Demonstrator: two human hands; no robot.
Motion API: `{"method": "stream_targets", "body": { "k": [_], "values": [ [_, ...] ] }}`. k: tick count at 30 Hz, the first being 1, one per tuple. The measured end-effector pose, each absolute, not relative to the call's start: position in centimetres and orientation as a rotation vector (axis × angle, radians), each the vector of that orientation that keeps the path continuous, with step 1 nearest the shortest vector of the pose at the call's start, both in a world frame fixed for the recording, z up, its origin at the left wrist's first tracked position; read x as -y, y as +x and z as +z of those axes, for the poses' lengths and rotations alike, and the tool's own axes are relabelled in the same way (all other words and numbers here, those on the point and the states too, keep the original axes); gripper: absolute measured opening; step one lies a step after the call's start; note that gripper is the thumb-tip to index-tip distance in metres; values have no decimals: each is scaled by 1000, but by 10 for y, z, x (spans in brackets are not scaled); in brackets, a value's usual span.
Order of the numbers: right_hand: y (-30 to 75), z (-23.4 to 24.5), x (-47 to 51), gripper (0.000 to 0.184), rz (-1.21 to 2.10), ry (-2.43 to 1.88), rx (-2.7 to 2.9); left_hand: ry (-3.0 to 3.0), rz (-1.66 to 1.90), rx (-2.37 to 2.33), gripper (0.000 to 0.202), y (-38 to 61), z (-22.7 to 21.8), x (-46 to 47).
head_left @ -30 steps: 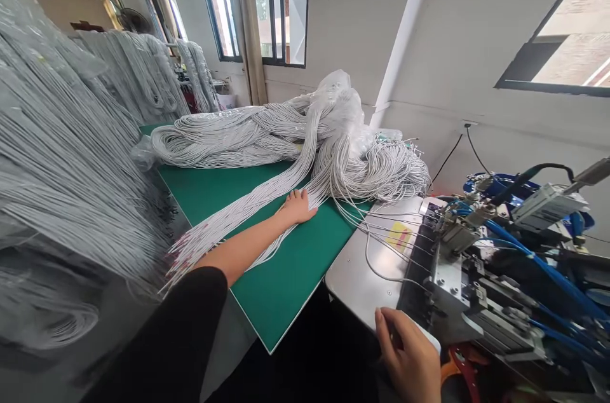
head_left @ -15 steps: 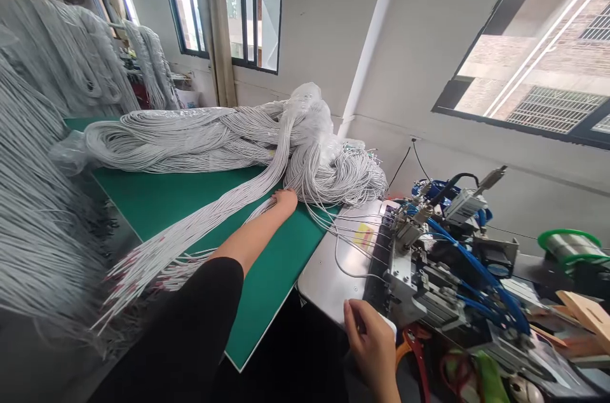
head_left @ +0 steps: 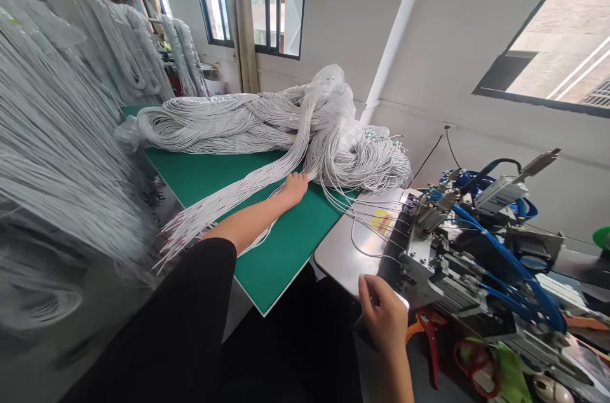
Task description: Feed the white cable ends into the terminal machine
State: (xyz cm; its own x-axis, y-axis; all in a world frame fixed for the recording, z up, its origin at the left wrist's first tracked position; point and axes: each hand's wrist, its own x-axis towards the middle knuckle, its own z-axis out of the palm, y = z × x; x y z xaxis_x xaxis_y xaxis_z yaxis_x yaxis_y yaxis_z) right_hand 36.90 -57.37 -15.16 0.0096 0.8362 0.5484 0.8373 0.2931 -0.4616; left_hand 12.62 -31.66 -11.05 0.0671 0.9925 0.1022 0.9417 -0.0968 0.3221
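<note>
My left hand is closed around a few thin grey-white cables on the green table, where they leave the large cable pile. Just beyond it, a separate cable bundle lies fanned across the table with reddish ends. My right hand is curled, thumb near the index finger, at the front edge of the metal plate; whatever its fingers may hold is hidden. Several cables cross the plate into the dark slotted edge of a machine with blue tubes.
Coiled cables in clear plastic cover the back of the green table. More cables hang at the left. Red-and-orange handled cutters lie below the machine. A yellow sticker marks the plate.
The camera view has turned left, so the scene sits further right. My left hand has shifted along the cables and its fingers wrap them more tightly. My right hand looks much the same.
</note>
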Motion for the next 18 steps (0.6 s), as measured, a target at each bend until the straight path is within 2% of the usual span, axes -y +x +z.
{"method": "stream_targets", "body": {
  "k": [6, 14, 18],
  "values": [
    [367, -148, 574, 32, 27, -1498, 1764, 1952, 390, -1823, 55, 112, -86, 333],
    [364, -143, 575, 32, 48, -1564, 1755, 1570, 352, -1378, 17, 73, -89, 389],
    [364, -142, 575, 32, 8, -1545, 1776, 1331, 434, -1183, 28, 44, -87, 425]
  ]
}}
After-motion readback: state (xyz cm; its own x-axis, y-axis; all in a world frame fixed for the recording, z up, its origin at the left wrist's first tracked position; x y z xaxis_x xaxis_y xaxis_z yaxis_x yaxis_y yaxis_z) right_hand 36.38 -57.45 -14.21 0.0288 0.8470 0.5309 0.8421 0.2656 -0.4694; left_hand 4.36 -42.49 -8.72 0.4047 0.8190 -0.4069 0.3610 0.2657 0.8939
